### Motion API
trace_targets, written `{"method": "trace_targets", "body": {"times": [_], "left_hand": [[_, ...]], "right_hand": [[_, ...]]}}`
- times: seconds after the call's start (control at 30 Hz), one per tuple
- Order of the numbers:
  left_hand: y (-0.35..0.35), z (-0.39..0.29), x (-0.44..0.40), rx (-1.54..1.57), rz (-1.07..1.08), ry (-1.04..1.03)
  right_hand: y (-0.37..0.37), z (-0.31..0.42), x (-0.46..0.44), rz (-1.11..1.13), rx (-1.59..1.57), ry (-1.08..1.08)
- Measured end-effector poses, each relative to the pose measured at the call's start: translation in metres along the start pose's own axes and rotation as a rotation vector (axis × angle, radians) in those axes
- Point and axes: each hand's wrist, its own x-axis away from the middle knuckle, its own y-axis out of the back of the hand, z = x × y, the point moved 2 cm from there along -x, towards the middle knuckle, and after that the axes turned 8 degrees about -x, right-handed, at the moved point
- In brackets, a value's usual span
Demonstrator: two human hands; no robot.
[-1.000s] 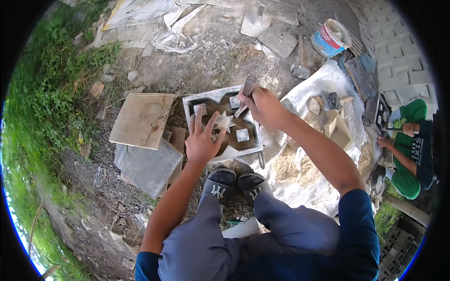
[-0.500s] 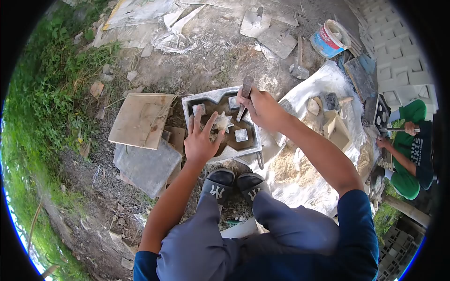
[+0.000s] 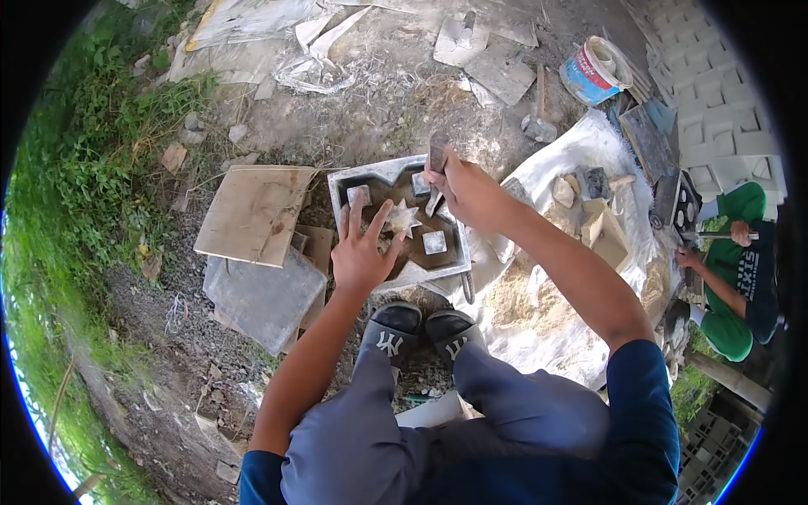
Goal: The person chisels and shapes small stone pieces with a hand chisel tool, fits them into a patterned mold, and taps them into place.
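Observation:
In front of my feet lies a square grey mould (image 3: pixel 468 268) with small raised squares and a star-shaped piece (image 3: pixel 403 220) in its middle. My left hand (image 3: pixel 362 252) rests over the mould's left part, fingers spread, with nothing in them. The fingertips lie near the star and the upper-left raised square (image 3: pixel 358 195). My right hand (image 3: pixel 471 192) is closed round the handle of a narrow trowel-like tool (image 3: pixel 438 153). Its flat blade points down into the mould's right side, beside the upper-right square. The blade's tip is hard to make out.
Left of the mould are a tan tile (image 3: pixel 255 215) and a grey slab (image 3: pixel 265 299). At right, a white sack (image 3: pixel 581 353) bears sand and stones. Farther off are a paint bucket (image 3: pixel 594 71) and a hammer (image 3: pixel 538 126). Another person (image 3: pixel 741 278) works at the far right.
My right hand has shifted very slightly left with the tool, whose handle now stands more upright. My left hand stays spread over the mould.

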Motion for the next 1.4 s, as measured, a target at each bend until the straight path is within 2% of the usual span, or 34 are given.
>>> {"method": "trace_targets", "body": {"times": [0.07,0.17,0.23,0.27,0.37,0.43,0.57,0.67,0.73,0.9,0.97,1.0,1.07,1.3,1.37,1.4], "left_hand": [[0.000,-0.001,-0.002,0.017,-0.007,-0.011],[-0.003,0.005,-0.001,0.033,-0.024,-0.028],[-0.001,0.002,0.001,0.044,-0.049,-0.029],[0.000,0.001,0.000,0.021,-0.022,-0.017],[0.002,-0.001,-0.001,0.001,0.025,-0.008],[-0.001,0.003,0.000,0.010,0.038,0.010],[0.000,0.000,-0.001,0.032,-0.027,-0.015],[0.001,0.003,-0.002,0.008,-0.011,-0.018],[-0.001,0.002,0.002,0.012,-0.013,-0.005],[0.001,0.001,-0.001,-0.009,0.032,0.003],[-0.001,0.003,-0.002,-0.006,0.003,-0.010],[-0.002,0.003,0.000,0.001,-0.026,-0.018],[-0.002,0.002,0.002,0.006,-0.015,-0.008],[-0.001,0.002,0.000,0.017,-0.041,-0.024],[0.001,0.000,0.000,0.017,-0.016,-0.006],[0.003,0.000,-0.001,0.009,0.012,0.006]], "right_hand": [[0.001,0.002,-0.004,0.043,0.008,0.035],[-0.001,0.018,0.005,-0.040,0.028,0.039],[-0.003,0.020,0.011,0.129,0.160,-0.170],[-0.001,0.018,0.007,0.127,0.165,-0.168],[-0.002,0.012,0.005,0.091,0.016,-0.064],[-0.003,0.014,0.021,-0.111,0.055,-0.007],[0.002,0.002,0.023,-0.040,0.109,-0.027],[0.006,0.016,0.023,-0.074,-0.077,-0.031],[0.012,0.034,0.031,-0.233,-0.128,-0.025],[0.004,0.028,0.029,-0.218,-0.189,0.037],[-0.003,0.025,0.031,-0.301,-0.240,0.272],[-0.008,0.017,0.033,-0.297,-0.240,0.269],[-0.019,0.000,0.032,-0.068,0.051,0.048],[-0.008,0.014,0.027,-0.170,-0.141,0.167],[-0.015,0.002,0.020,-0.079,-0.066,-0.006],[-0.009,0.009,0.017,-0.088,-0.064,-0.007]]}}
